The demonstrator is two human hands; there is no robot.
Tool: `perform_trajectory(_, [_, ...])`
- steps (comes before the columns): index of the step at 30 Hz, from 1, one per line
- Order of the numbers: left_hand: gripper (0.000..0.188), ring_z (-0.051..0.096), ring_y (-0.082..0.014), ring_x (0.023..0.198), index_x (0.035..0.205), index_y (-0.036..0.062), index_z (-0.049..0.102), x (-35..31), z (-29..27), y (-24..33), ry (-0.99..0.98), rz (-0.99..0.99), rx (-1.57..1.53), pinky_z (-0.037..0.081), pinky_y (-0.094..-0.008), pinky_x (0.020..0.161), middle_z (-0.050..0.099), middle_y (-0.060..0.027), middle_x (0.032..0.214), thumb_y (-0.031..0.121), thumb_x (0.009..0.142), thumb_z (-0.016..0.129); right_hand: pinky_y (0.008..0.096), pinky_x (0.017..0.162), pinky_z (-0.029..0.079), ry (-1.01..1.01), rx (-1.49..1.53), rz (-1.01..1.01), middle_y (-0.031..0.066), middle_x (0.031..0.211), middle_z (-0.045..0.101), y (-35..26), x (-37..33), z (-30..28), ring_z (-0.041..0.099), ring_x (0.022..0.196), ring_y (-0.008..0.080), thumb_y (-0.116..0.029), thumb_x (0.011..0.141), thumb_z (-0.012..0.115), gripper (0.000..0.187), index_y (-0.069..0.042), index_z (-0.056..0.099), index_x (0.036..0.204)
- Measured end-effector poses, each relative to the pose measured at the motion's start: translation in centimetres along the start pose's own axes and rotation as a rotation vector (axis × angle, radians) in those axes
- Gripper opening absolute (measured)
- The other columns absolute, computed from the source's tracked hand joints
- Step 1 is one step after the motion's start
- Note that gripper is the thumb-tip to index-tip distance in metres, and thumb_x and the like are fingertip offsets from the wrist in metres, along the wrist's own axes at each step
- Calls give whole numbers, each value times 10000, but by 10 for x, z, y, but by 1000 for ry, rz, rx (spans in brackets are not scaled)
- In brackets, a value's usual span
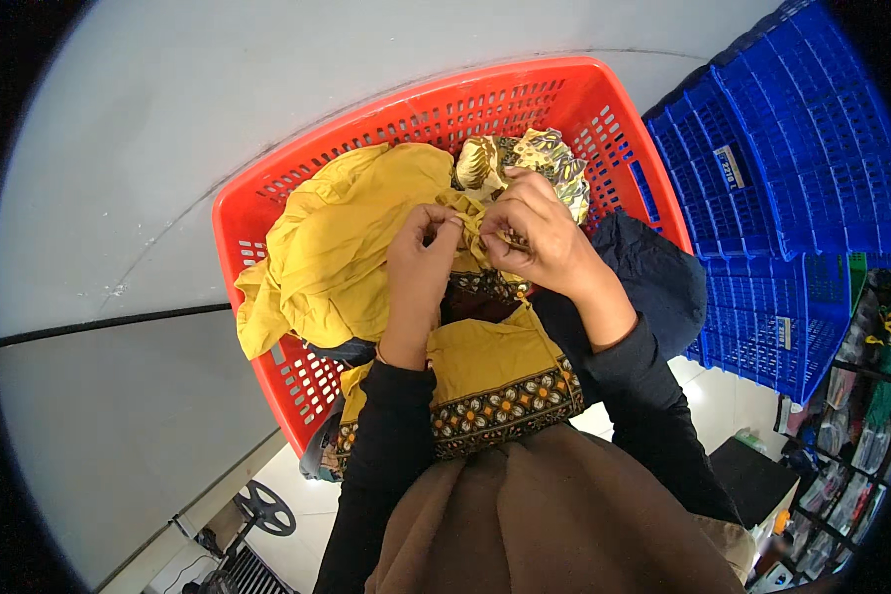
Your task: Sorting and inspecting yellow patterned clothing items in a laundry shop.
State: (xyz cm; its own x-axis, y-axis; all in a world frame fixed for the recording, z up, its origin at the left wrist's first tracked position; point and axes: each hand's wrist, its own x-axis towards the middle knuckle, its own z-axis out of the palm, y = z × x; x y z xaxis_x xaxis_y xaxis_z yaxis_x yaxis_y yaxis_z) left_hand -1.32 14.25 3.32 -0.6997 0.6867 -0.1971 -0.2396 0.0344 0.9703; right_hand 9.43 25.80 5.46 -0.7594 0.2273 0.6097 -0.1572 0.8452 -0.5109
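Over a red plastic laundry basket, both my hands work at a narrow yellow fabric tie. My left hand pinches it between thumb and forefinger. Close beside it, my right hand also pinches the tie, fingers curled. From there yellow cloth with a black, orange and white patterned border hangs down toward me, over the basket's near side. A bunched plain yellow cloth lies in the basket left of my left hand. Beyond my right hand sits a cream and dark patterned cloth.
Dark navy cloth drapes over the basket's right side. Stacked blue plastic crates stand at the right, above a rack of packaged goods. A grey panel rises on the left and far side. A black wheel is at lower left.
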Motion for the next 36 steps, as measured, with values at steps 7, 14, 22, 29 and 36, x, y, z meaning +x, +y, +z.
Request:
perform_trajectory(7, [146,575,-160,711,904,100,643,-2,-7,16,-139,547,718,316,-435,949,611,-19,712,177,853,529,419,865,429,6,-1,18,65,755,508,4,0,-8,518,754,267,26,613,675,227,-39,532,777])
perform_trajectory(14, [135,576,-171,694,822,125,648,1,-12,14,-167,506,813,302,-439,930,616,-13,698,207,848,544,407,856,430,-19,-10,33,65,756,505,3,-2,-8,514,756,265,33,602,672,234,-37,531,775])
perform_trajectory(22, [183,554,-183,683,800,36,612,-8,0,10,-17,-43,-198,379,-270,726,586,-52,681,213,832,578,402,847,430,-28,39,34,69,761,508,3,-2,-7,510,758,267,35,597,673,237,-33,532,775])
perform_trajectory(29, [202,537,-122,783,856,46,595,3,-14,4,-193,443,757,409,-270,681,573,4,844,248,845,594,388,833,433,-38,20,42,71,762,508,4,-2,-9,511,776,273,21,609,676,230,-37,535,781])
perform_trajectory(36, [216,522,-126,744,831,41,596,-6,-5,2,-108,-172,-641,408,-271,703,567,-5,813,254,866,581,368,830,434,-28,52,152,58,741,506,3,-3,-9,508,772,264,40,600,651,224,-47,525,763])
